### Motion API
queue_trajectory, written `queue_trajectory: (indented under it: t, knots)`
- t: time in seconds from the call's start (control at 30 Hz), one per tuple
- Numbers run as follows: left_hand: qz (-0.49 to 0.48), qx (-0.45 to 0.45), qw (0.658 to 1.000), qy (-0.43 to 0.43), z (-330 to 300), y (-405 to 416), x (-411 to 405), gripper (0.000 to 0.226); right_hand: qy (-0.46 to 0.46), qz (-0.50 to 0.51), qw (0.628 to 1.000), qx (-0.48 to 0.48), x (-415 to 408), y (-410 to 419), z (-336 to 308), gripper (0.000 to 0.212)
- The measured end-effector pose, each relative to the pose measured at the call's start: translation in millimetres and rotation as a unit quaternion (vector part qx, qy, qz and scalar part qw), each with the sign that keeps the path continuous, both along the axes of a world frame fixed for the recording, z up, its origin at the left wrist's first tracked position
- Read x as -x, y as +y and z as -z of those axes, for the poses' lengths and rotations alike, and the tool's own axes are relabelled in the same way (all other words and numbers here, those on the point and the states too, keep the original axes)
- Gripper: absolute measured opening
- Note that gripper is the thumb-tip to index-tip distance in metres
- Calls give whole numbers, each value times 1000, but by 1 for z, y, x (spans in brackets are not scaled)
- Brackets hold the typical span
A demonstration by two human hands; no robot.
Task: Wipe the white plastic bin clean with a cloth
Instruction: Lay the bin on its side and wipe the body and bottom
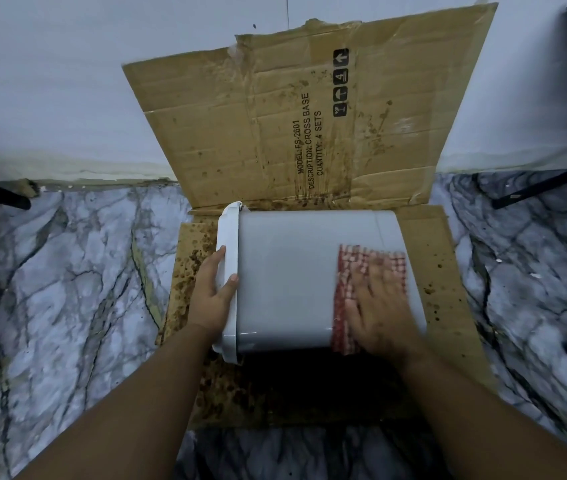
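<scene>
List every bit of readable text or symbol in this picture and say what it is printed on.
All print is on the upright cardboard sheet, running sideways:
"MODEL: FS-2601"
"DESCRIPTION: CROSS BASE"
"QUANTITY: 4 SETS"
Black handling symbols: an up arrow, a "4" over stacking bars, an umbrella, a glass.
No text shows on the white bin or the checked cloth.

bin point(289, 271): white | cloth point(372, 268): red-white check | cardboard point(275, 133): brown, dark-spotted | floor point(67, 271): grey-veined marble

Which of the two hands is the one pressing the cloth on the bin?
The right hand: it lies flat on the red checked cloth near the bin's base end. The left hand holds no cloth; it grips the bin's rim.
</scene>
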State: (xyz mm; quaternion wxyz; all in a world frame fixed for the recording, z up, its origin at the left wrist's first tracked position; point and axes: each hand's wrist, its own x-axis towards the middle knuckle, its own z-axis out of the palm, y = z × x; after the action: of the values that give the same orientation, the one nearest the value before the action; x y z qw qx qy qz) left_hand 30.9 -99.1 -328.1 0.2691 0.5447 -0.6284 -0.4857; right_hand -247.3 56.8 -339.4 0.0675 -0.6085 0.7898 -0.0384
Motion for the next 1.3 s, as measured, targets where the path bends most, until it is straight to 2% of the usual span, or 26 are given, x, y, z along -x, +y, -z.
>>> queue_trajectory:
  t: [0.13,0.3,0.47,0.57,0.73,0.87,0.97,1.2,1.3]
  knots:
    - [2,4,1000,4,3,-1,0,63,8,18,1000,-2,32,-6,-2,73]
    - [0,11,1000,5,3,0,2,65,2,75,997,18,-34,-4,0,72]
    - [0,18,1000,16,9,-3,1,60,-54,-31,998,2,-148,-47,-15,73]
    - [0,27,999,21,13,-4,1,52,-53,-79,996,-2,-161,-79,-18,69]
    - [-1,19,1000,18,12,-6,1,53,-69,-100,992,15,-123,-132,-14,66]
    - [-2,22,1000,10,10,-5,1,57,-62,-58,996,6,-99,-190,-17,65]
    - [-7,12,1000,14,11,-5,0,63,-44,-35,998,-15,-81,-217,-27,53]
    - [-2,-2,1000,22,9,-5,0,64,-12,9,1000,-13,30,-172,-24,50]
    - [-1,-3,1000,23,8,-3,0,60,0,-9,1000,-2,76,-134,-21,60]
